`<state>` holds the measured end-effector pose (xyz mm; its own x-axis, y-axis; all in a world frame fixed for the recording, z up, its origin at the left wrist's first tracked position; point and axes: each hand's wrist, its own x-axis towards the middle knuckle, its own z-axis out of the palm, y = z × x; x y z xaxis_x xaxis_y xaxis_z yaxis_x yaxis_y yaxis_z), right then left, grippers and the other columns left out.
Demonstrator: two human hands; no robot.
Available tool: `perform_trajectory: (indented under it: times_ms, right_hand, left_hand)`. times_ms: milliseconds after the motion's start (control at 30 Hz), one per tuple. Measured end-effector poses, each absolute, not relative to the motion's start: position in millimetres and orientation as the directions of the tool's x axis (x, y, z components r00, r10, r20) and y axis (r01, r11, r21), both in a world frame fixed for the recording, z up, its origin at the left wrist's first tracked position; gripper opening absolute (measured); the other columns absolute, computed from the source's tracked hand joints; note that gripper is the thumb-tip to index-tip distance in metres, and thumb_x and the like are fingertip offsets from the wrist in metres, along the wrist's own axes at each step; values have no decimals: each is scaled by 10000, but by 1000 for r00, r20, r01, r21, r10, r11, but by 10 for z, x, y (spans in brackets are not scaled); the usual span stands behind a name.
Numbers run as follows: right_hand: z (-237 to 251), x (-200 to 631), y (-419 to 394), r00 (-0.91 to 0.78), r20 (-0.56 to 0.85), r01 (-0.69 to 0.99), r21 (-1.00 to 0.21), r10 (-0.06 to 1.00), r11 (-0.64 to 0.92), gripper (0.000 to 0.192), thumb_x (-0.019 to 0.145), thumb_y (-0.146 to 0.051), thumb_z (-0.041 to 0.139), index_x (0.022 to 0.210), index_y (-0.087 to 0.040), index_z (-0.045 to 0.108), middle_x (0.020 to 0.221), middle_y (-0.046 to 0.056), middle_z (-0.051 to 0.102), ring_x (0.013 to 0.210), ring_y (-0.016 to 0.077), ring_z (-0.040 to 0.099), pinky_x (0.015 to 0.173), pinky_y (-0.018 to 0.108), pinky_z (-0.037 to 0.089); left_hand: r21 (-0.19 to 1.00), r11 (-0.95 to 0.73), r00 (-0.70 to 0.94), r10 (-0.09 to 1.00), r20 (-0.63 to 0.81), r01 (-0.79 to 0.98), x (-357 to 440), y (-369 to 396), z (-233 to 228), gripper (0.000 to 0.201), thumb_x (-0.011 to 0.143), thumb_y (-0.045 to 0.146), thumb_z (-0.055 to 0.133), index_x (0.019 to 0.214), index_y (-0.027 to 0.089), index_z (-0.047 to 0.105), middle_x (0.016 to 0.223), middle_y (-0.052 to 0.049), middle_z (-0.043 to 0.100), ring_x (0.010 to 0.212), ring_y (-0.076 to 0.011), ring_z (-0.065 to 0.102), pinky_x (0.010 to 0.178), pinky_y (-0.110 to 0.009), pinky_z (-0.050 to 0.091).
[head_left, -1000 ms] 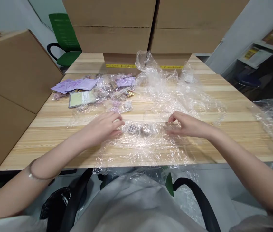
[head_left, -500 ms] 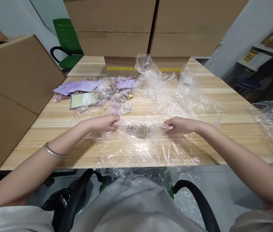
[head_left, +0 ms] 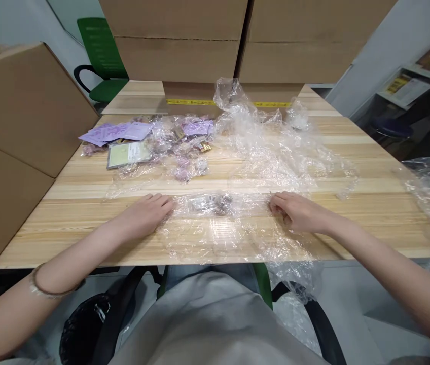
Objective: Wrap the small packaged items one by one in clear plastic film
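Two hands are laid on a clear plastic sheet (head_left: 234, 233) at the counter's (head_left: 370, 167) near edge. The left hand (head_left: 144, 215) lies flat, fingers open; the right hand (head_left: 296, 212) is loosely curled, gripping nothing. Between them a rolled plastic packet (head_left: 213, 203) lies lengthwise, left to right. Bare counter is seen right; cardboard boxes (head_left: 21, 106) crowd left.

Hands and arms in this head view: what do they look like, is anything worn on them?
Both forearms are bare, with no gloves or long sleeves showing. The left hand has a thin silver bangle round its wrist. The right hand shows no ring, watch or band. A pale grey garment covers the lap.
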<state>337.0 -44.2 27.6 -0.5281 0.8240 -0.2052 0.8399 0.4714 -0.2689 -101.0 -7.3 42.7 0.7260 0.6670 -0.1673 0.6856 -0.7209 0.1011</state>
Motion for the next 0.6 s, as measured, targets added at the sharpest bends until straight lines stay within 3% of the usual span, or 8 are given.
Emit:
perform_trajectory:
  times_ms: [100, 233, 300, 367, 500, 600]
  right_hand:
    - [482, 3417, -400, -491, -223, 831, -410, 842, 376, 141, 903, -324, 526, 916, -211, 609, 1002, 96, 636, 906, 251, 582, 789, 391, 441]
    - [496, 3348, -221, -379, -199, 840, -483, 904, 246, 333, 921, -525, 494, 986, -215, 597, 1069, 111, 626, 953, 264, 589, 808, 403, 451]
    - [424, 3277, -122, -365, -267, 859, -467, 892, 212, 413, 817, -568, 626, 1020, -212, 577, 1082, 117, 623, 946, 274, 588, 771, 388, 453]
    - [364, 3223, -50, -339, -335, 880, -443, 879, 171, 487, 723, -555, 718, 1029, -215, 551, 999, 96, 628, 868, 260, 584, 709, 365, 441]
    - [361, 3210, -8, -334, -461, 868, -491, 822, 76, 392, 748, -528, 685, 944, -236, 514, 764, 11, 559, 641, 178, 495, 578, 309, 354]
    - [408, 3214, -27, -440, -446, 831, -531, 779, 165, 382, 773, -558, 651, 756, -233, 452, 706, -8, 484, 616, 149, 419, 578, 300, 306]
  left_hand:
    - [137, -715, 726, 657, -203, 685, -1039, -50, 662, 291, 847, 307, 582, 1123, 222, 609, 1258, -113, 568, 1151, -314, 504, 965, -434, 395]
    - [344, -590, 669, 719, -189, 731, -880, 117, 763, 460, 926, 502, 472, 1279, 210, 518, 1343, -117, 550, 1181, -275, 535, 962, -368, 413]
    - [334, -555, 641, 722, -261, 761, -750, 191, 700, 617, 859, 600, 556, 1313, 189, 485, 1336, -142, 564, 1149, -291, 563, 932, -360, 420]
    - [251, -557, 611, 719, -332, 791, -650, 239, 622, 709, 769, 625, 659, 1280, 162, 493, 1257, -158, 609, 1126, -323, 566, 944, -393, 400]
    - [156, -566, 570, 694, -440, 809, -665, 283, 563, 309, 834, 461, 607, 939, 176, 549, 886, -82, 655, 857, -258, 600, 842, -368, 410]
    - [164, -574, 576, 673, -464, 802, -807, 285, 591, 149, 845, 340, 529, 799, 204, 489, 825, -62, 605, 740, -212, 557, 677, -307, 403]
